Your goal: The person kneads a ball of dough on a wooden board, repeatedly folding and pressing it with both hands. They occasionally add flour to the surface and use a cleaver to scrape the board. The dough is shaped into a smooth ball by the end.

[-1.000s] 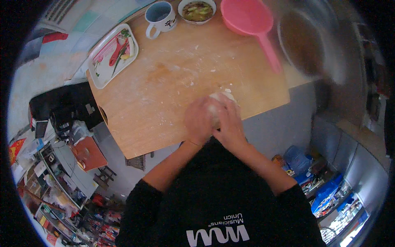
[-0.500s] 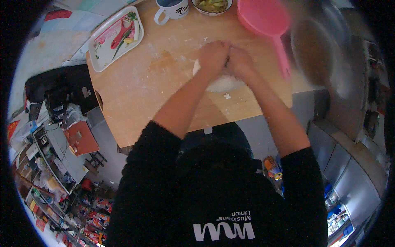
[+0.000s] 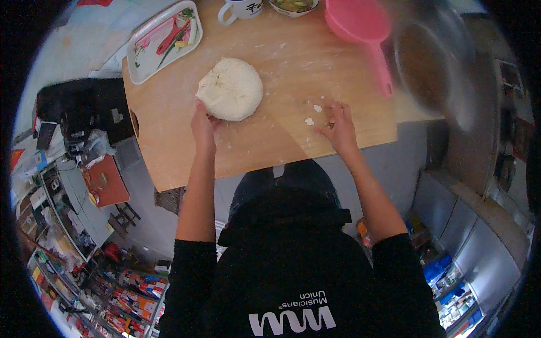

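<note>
A round, pale ball of dough [image 3: 232,90] lies on the wooden board [image 3: 282,141], left of the middle, its top uneven and creased. My left hand [image 3: 204,127] is at its lower left edge, the fingers against the side and the thumb under the near rim; part of the fingers is hidden by the dough. To the right, my right hand [image 3: 340,128] hovers low over or rests on the board, thumb and fingers apart and slightly curled, holding nothing. Small dough crumbs [image 3: 309,121] lie just left of its fingertips.
A white tray [image 3: 134,55] with a red-handled tool and vegetable pieces stands at the far left. Behind are a mug [image 3: 242,8] and a bowl of food [image 3: 294,10]. A pink strainer [image 3: 360,19] lies far right, beside a large metal basin [image 3: 420,67].
Both hands were together on the dough at the board's middle. The dough is now farther left with my left hand at it; my right hand has let go and moved right, near the crumbs.
</note>
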`<state>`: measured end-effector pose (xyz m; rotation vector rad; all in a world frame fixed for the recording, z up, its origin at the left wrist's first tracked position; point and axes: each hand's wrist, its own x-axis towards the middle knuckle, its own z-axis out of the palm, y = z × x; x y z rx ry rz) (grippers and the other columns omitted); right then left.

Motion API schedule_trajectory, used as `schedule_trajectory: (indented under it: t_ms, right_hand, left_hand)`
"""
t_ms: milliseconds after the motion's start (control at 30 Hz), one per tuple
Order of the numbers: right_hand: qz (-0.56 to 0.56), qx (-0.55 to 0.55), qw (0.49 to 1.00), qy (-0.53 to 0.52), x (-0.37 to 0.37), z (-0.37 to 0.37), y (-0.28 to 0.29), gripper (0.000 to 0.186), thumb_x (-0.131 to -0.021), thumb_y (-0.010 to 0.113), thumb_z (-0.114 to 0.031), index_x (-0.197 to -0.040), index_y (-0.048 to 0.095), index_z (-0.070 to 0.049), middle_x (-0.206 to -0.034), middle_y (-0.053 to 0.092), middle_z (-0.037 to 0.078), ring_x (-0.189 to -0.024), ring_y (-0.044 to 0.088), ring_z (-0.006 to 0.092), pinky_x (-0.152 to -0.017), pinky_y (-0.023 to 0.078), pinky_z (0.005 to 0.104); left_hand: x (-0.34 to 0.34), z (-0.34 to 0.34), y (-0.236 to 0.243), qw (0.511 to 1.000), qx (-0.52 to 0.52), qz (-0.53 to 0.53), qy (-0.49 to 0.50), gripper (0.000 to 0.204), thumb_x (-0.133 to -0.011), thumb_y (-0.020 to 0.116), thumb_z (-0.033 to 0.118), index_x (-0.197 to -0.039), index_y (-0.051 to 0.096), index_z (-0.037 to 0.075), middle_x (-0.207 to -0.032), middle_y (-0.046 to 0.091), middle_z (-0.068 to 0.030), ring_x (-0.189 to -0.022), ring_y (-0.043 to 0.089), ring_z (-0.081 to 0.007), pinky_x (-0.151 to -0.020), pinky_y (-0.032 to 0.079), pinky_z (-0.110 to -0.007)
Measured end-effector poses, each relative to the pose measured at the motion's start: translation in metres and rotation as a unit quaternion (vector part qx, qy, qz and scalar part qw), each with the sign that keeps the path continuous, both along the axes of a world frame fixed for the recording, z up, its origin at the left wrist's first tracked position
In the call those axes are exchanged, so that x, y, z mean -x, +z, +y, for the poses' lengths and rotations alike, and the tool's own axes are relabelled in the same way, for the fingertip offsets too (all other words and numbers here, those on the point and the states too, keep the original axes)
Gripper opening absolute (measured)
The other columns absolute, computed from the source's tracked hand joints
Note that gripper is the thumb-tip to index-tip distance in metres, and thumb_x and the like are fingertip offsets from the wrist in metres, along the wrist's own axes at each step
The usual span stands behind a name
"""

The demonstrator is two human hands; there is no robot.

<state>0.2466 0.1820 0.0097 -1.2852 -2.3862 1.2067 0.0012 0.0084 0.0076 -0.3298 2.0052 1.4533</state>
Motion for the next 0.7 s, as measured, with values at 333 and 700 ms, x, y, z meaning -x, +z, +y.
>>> schedule_trajectory:
  t_ms: [333,700]
  right_hand:
    - [-0.05,-0.112,0.988,0.098,0.01,-0.023,-0.033,0.029,-0.067,0.069,-0.006,-0.094,0.057,-0.004,-0.093,0.053,0.015,-0.078,0.056,0.0327,-0.067,0.047,0.0364]
    - [0.044,0.058,0.995,0.063,0.089,-0.029,0.017,0.017,-0.069,0.069,-0.014,-0.08,0.062,-0.003,-0.071,0.063,0.009,-0.067,0.06,0.0178,-0.063,0.047,0.0296]
  left_hand:
    - [-0.012,-0.063,-0.013,0.995,0.001,0.072,-0.065,0.036,-0.089,0.048,0.035,-0.095,0.058,0.001,-0.079,0.059,-0.0045,-0.065,0.054,-0.0112,-0.056,0.043,-0.024]
    - [-0.029,-0.078,-0.017,0.967,0.045,0.217,-0.121,0.034,-0.086,0.054,0.029,-0.098,0.06,-0.002,-0.083,0.062,-0.0115,-0.074,0.059,-0.0186,-0.067,0.045,-0.029]
